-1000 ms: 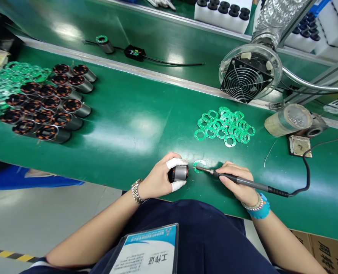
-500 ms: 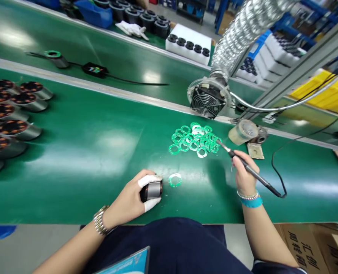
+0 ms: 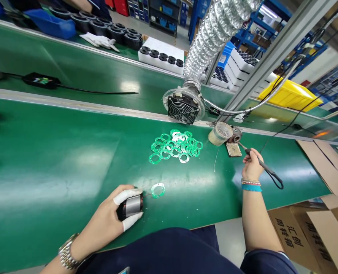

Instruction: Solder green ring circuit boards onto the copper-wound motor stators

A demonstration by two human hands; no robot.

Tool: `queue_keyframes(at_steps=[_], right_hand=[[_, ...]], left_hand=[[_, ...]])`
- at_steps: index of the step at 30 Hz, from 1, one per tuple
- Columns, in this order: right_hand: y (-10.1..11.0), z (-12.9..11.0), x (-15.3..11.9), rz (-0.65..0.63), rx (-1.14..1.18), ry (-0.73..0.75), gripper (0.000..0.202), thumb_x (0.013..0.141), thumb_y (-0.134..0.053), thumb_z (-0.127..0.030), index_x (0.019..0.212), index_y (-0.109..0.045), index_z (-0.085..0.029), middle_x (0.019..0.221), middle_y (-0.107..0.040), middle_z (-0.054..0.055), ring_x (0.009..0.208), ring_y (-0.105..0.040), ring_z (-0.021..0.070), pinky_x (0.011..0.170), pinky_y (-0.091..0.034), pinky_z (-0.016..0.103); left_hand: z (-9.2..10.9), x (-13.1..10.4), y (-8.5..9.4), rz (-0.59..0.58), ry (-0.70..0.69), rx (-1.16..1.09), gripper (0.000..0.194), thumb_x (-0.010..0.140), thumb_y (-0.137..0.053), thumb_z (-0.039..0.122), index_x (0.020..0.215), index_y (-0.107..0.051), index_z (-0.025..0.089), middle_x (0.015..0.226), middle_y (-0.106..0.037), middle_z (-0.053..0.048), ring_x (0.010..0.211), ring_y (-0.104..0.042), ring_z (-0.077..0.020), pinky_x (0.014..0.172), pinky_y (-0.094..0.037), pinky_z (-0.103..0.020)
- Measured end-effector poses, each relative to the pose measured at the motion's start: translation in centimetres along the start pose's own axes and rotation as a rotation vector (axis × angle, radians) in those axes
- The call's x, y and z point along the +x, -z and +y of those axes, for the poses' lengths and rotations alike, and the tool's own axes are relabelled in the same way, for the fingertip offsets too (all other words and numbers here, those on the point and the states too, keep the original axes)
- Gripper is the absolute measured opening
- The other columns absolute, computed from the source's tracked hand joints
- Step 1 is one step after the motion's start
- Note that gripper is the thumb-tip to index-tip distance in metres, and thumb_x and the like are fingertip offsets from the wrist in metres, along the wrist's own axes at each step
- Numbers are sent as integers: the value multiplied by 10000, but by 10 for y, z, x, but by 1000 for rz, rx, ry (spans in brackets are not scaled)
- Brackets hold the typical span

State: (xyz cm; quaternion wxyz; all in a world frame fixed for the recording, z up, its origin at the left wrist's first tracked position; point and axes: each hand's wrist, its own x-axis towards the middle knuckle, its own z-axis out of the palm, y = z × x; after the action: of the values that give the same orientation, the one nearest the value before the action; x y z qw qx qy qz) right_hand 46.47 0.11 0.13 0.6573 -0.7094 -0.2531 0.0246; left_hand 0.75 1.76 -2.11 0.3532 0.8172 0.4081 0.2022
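My left hand (image 3: 111, 213), with white covers on thumb and finger, grips a motor stator (image 3: 133, 206) lying on its side on the green bench. Just right of the stator lies a single green ring-shaped circuit board (image 3: 157, 190), and a thin wire seems to run between them. My right hand (image 3: 253, 165) holds a soldering iron (image 3: 262, 163) like a pen. The iron's tip is at a small metal holder (image 3: 236, 134), above a square tin with a sponge-like pad (image 3: 233, 149). A thin pale wire (image 3: 215, 160) lies on the bench left of the tin.
A pile of green ring boards (image 3: 176, 146) lies mid-bench beneath a fan (image 3: 183, 108) on a foil duct (image 3: 208, 42). Beside the holder stands a round tub (image 3: 220, 133). Cardboard (image 3: 319, 163) lies at the right; a metal post (image 3: 260, 72) rises behind the tub.
My right hand has carried the soldering iron from beside the board pile rightward to the holder. The view has turned right, so most stators at the left have left it. My left hand keeps its grip.
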Motion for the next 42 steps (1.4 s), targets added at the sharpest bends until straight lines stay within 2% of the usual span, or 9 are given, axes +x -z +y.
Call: queue_keyframes(at_steps=[5, 9, 14, 20, 25, 27, 31, 37, 42], right_hand=[[15, 24, 6, -37, -93, -33, 310, 690, -530, -370, 883, -611, -142, 540, -503, -46, 436, -463, 83, 395, -370, 200], [14, 26, 3, -56, -223, 79, 275, 687, -530, -326, 858, -637, -139, 607, -542, -19, 498, -476, 103, 461, -398, 237], [13, 12, -4, -175, -410, 312, 175, 622, -598, -240, 752, -691, -171, 720, -573, 15, 735, -520, 168, 764, -433, 354], [4, -24, -49, -352, -402, 426, 115, 684, -614, -231, 766, -684, -190, 758, -591, 26, 757, -561, 181, 781, -456, 367], [-30, -54, -128, -954, -100, 375, 255, 852, -499, -174, 1094, -552, -237, 700, -669, -6, 649, -665, 155, 672, -536, 307], [-45, -62, -154, -1207, -21, 499, 246, 851, -495, -131, 1065, -549, -239, 963, -689, 45, 918, -661, 179, 826, -523, 339], [-65, -71, -176, -1343, 81, 686, 266, 834, -517, -119, 1081, -538, -215, 1108, -639, 83, 1192, -498, 214, 958, -456, 387], [-70, -77, -197, -1074, -37, 346, 186, 803, -596, -218, 976, -532, -238, 795, -647, 21, 662, -642, 148, 640, -538, 272], [-76, -84, -216, -1223, 238, -98, 295, 825, -567, -273, 1076, -414, -263, 1101, -610, 74, 554, -580, 86, 462, -496, 211]], left_hand=[[-2, 0, -1, -7, 25, -13, 370, 716, -612, 357, 1048, -538, 212, 1009, -591, -57, 828, -614, -196, 727, -524, -278], [-1, 0, -1, -2, 28, -16, 366, 714, -612, 355, 1043, -544, 211, 998, -601, -54, 830, -615, -194, 727, -521, -267], [0, 1, -1, 21, -26, -32, 353, 724, -615, 327, 1050, -529, 222, 993, -589, -56, 811, -618, -198, 705, -529, -291], [9, 3, 2, 37, -22, -27, 345, 709, -627, 261, 1040, -543, 211, 1019, -561, -58, 881, -596, -197, 764, -512, -312], [10, 4, 2, 59, 6, -119, 389, 695, -652, 203, 1058, -513, 194, 1048, -532, -81, 919, -578, -196, 810, -494, -347], [11, 3, 2, 71, 20, -160, 393, 694, -663, 205, 1058, -512, 193, 1056, -535, -87, 927, -579, -199, 819, -491, -356], [15, 3, 3, 84, 14, -250, 400, 701, -684, 259, 1057, -517, 186, 1065, -565, -93, 945, -590, -205, 849, -483, -375], [19, 6, -5, 134, 87, -149, 430, 661, -733, 274, 1037, -546, 183, 1105, -606, -111, 1068, -551, -261, 935, -427, -460], [18, 5, -10, 177, 84, -83, 447, 648, -741, 281, 1044, -554, 193, 1097, -611, -100, 1050, -559, -259, 908, -448, -445]])
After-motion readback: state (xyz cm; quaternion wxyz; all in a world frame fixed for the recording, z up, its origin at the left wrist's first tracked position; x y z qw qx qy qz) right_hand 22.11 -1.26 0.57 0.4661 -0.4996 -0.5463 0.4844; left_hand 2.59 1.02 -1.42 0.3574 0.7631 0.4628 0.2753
